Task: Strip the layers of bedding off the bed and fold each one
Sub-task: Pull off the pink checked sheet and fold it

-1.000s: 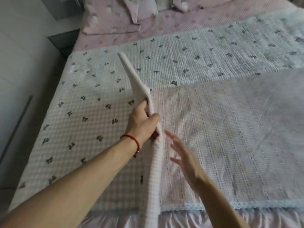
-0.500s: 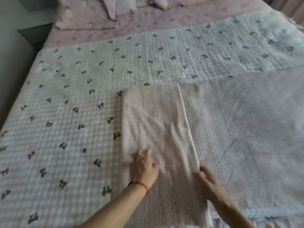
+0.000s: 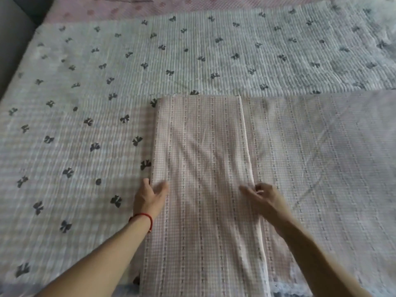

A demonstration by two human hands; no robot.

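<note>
A pink checked sheet (image 3: 321, 159) lies spread over the near right of the bed. Its left part is folded over into a long flat panel (image 3: 203, 151) that runs from the bed's near edge to mid-bed. My left hand (image 3: 147, 200), with a red string at the wrist, presses flat on the panel's left edge with fingers spread. My right hand (image 3: 265, 200) is blurred and lies across the panel's white right edge, fingers pointing left. Beneath is a white quilt with dark bows (image 3: 85, 108).
A pink dotted sheet (image 3: 150, 7) shows along the far end of the bed. The bed's left side drops to a dark gap (image 3: 10, 39). Lace trim (image 3: 285, 284) of the checked sheet hangs at the near edge.
The raised flap I held a second ago has been laid down flat. Since half a second ago my hands have slid apart, the left to the panel's left edge.
</note>
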